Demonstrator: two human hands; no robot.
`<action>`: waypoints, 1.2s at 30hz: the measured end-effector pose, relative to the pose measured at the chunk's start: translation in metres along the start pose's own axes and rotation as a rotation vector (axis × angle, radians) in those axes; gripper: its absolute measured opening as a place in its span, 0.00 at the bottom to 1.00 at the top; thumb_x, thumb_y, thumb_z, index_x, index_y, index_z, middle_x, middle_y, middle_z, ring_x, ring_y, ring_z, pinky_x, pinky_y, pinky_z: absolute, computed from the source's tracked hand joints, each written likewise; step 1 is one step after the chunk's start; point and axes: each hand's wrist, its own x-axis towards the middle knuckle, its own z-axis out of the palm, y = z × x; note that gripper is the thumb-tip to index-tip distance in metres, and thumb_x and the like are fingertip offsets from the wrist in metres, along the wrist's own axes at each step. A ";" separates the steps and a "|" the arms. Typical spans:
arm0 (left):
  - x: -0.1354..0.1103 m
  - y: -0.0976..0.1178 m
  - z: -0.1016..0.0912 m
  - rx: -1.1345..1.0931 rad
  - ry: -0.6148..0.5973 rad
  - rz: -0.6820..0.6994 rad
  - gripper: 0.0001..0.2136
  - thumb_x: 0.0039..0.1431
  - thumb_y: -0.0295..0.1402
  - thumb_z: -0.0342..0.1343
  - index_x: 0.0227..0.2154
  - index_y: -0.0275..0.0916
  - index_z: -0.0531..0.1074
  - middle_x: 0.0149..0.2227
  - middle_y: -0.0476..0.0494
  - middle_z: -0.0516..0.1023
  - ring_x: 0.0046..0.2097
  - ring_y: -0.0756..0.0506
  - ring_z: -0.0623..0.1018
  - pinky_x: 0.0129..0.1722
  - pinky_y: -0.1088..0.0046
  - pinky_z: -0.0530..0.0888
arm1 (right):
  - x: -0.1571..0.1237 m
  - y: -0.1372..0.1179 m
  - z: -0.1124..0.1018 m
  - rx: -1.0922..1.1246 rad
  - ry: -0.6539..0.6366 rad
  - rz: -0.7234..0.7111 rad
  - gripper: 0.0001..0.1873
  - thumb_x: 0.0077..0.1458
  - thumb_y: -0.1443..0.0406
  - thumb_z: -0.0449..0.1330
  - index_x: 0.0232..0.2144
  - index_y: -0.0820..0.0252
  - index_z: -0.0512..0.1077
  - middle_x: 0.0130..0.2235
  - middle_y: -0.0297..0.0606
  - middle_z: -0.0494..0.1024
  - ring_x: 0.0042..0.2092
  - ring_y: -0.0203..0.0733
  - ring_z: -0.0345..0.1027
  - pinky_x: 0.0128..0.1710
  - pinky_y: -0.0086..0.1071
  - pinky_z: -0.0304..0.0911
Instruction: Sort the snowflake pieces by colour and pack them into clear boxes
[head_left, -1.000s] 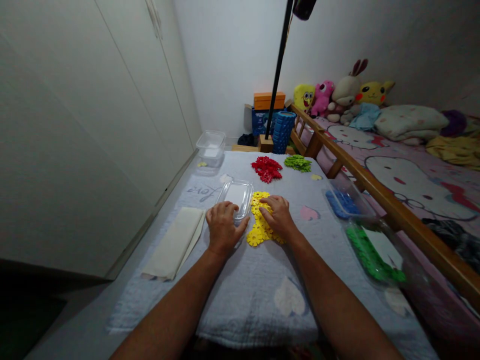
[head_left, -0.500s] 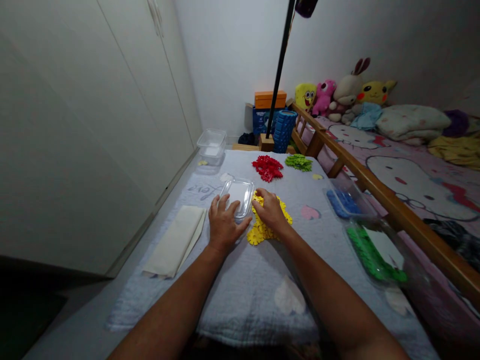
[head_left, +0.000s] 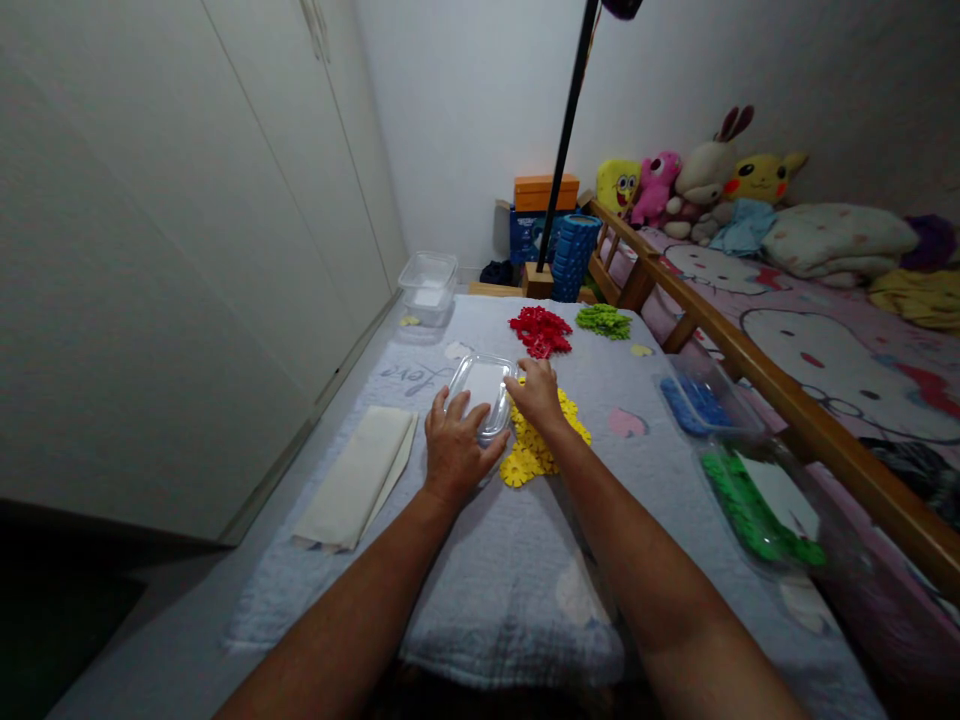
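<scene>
A clear plastic container (head_left: 484, 378) with something white in it lies on the cloth in front of me. My left hand (head_left: 459, 450) rests on its near left part, fingers spread and thumb stretched along the near side. At the container's right edge, my right hand (head_left: 538, 395) has its fingers bent and closed on the rim. Under and beside that hand lies a pile of yellow flower-shaped plastic pieces (head_left: 536, 458). Farther back are a red pile (head_left: 540, 330) and a light green pile (head_left: 602, 320) of similar pieces.
Folded cream paper or cloth (head_left: 356, 478) lies at left. Clear boxes with blue pieces (head_left: 694, 403) and green pieces (head_left: 750, 510) stand at right, by the wooden bed rail (head_left: 720, 345). An empty clear container (head_left: 427, 285) and a black pole (head_left: 566, 140) are at the back.
My right hand has moved slightly farther away along the container's right edge. My left hand stays on the container. The whole view has shifted a little.
</scene>
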 end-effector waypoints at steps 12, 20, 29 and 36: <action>0.000 0.003 -0.002 0.018 -0.033 -0.044 0.25 0.51 0.47 0.68 0.50 0.42 0.76 0.58 0.35 0.74 0.67 0.26 0.61 0.62 0.45 0.64 | -0.005 -0.015 -0.012 0.245 -0.019 -0.041 0.23 0.56 0.65 0.55 0.53 0.63 0.73 0.38 0.41 0.80 0.41 0.45 0.72 0.49 0.36 0.66; 0.000 0.003 0.000 0.035 -0.027 -0.064 0.25 0.55 0.49 0.64 0.52 0.41 0.75 0.57 0.34 0.75 0.66 0.26 0.62 0.61 0.47 0.64 | -0.006 -0.008 -0.026 0.208 -0.189 -0.105 0.35 0.52 0.73 0.51 0.63 0.59 0.68 0.46 0.41 0.82 0.47 0.45 0.74 0.54 0.36 0.65; 0.000 0.003 0.001 0.033 -0.008 -0.058 0.25 0.56 0.49 0.63 0.52 0.41 0.74 0.57 0.33 0.75 0.67 0.27 0.62 0.61 0.47 0.63 | -0.012 0.004 -0.029 0.219 -0.268 -0.181 0.38 0.55 0.69 0.54 0.69 0.57 0.58 0.52 0.43 0.79 0.51 0.47 0.72 0.57 0.42 0.65; 0.000 0.001 0.001 0.009 0.003 -0.066 0.25 0.56 0.48 0.63 0.53 0.42 0.73 0.58 0.34 0.74 0.67 0.27 0.63 0.62 0.47 0.63 | -0.020 0.000 -0.030 0.236 -0.241 -0.153 0.34 0.60 0.61 0.54 0.68 0.57 0.60 0.53 0.44 0.78 0.52 0.51 0.71 0.60 0.49 0.60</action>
